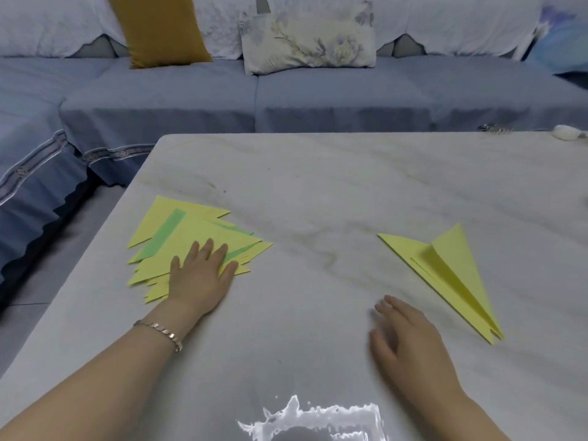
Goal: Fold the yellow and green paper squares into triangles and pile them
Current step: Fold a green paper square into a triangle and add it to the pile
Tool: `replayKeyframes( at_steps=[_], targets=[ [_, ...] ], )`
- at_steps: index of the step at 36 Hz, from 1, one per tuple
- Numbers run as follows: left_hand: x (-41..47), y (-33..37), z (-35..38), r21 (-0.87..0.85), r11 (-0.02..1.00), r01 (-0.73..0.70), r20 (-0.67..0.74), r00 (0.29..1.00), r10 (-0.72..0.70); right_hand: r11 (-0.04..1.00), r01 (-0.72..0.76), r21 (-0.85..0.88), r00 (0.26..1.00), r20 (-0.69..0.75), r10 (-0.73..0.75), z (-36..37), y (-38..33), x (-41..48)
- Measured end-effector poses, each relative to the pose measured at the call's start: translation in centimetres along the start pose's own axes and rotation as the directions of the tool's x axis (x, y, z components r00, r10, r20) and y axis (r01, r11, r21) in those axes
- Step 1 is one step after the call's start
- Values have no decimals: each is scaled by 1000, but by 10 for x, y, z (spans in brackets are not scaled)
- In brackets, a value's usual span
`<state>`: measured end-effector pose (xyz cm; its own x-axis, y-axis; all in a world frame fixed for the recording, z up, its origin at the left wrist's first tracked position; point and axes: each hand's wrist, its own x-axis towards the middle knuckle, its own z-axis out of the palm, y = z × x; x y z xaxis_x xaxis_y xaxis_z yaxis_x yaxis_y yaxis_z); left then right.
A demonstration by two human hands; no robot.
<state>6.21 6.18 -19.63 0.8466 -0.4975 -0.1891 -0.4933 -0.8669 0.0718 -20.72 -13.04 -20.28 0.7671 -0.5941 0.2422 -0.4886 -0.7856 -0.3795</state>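
A fanned pile of folded yellow and green paper triangles lies on the left part of the pale marble table. My left hand lies flat on the near side of that pile, fingers spread, pressing down. On the right lie a few yellow folded sheets, stacked loosely, the top one with a raised flap. My right hand hovers just left of and nearer than those sheets, fingers apart, holding nothing.
A blue sofa runs along the table's far and left sides, with a mustard cushion and a floral cushion. Small objects sit at the far right table edge. A glare patch shows near me.
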Motion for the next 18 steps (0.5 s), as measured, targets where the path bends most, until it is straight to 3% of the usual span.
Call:
replayKeyframes(
  at_steps=[3,5,9,11,15,18],
  targets=[
    [1,13,-7,1,1000,29,-30,999,-29,977,-210,41,972,-103,213,-12,21,27],
    [-1,24,-10,23,1000,12,-108,994,-10,922,-386,29,913,-132,386,-21,37,47],
    [-18,46,-11,-95,984,-153,-278,953,122,804,-595,-12,802,-76,593,-34,57,71],
    [-30,54,-10,-147,950,-276,-345,914,212,787,-615,-54,789,-38,613,-36,67,76],
    [-54,65,-8,-252,885,-391,-313,899,308,818,-566,-104,824,-95,558,-38,80,75],
    [-71,67,-9,-338,839,-427,-314,891,327,901,-421,104,884,-176,433,-45,63,65]
  ],
)
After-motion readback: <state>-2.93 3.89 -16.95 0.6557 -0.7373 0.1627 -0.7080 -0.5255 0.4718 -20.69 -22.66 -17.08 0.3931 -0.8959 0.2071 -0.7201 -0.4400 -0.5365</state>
